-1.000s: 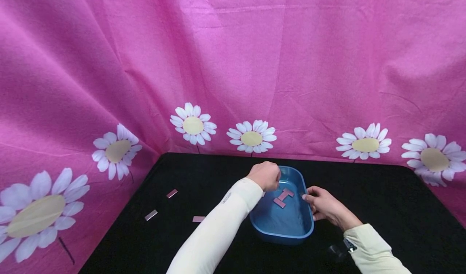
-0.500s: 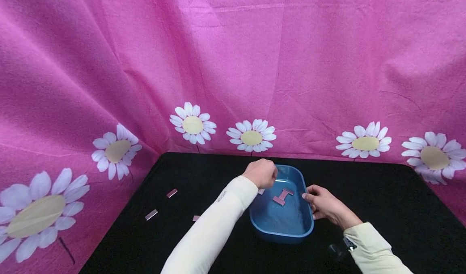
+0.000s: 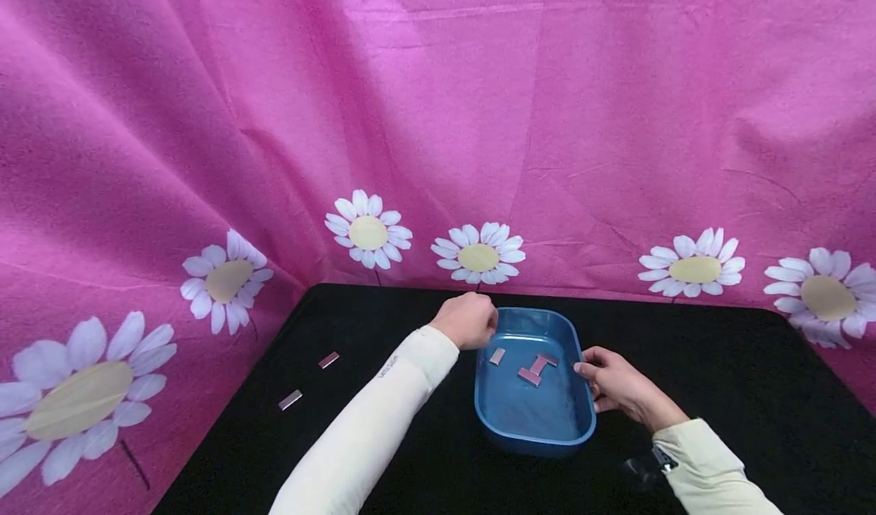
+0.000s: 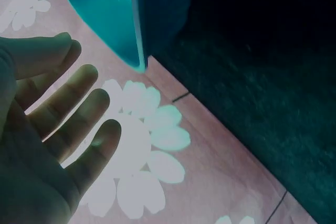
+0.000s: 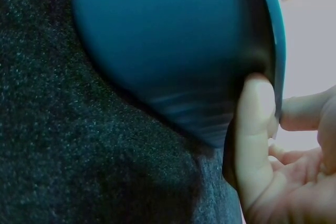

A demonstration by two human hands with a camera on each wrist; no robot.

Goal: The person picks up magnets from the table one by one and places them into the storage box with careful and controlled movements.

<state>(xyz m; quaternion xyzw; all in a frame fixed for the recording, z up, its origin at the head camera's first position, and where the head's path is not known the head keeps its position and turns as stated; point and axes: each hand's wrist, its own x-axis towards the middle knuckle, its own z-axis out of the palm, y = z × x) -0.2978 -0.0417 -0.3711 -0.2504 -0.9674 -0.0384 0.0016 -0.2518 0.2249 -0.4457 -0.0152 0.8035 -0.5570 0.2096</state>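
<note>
The blue tray (image 3: 535, 418) stands on the black counter (image 3: 691, 363), its long axis running near to far, the right grip (image 3: 626, 387) pinching its right side. Well left lies a loose block (image 3: 290, 400), beyond it a second block (image 3: 328, 360), both long axes slanting away rightward. Inside the tray are a pale block (image 3: 497, 356) and grouped pink blocks (image 3: 529, 377). Farther still, the left grip (image 3: 468, 319), fingers loosely extended and holding nothing, is beside the far left rim; the loose pair lies leftward and nearer the person, closer to this grip than the right
</note>
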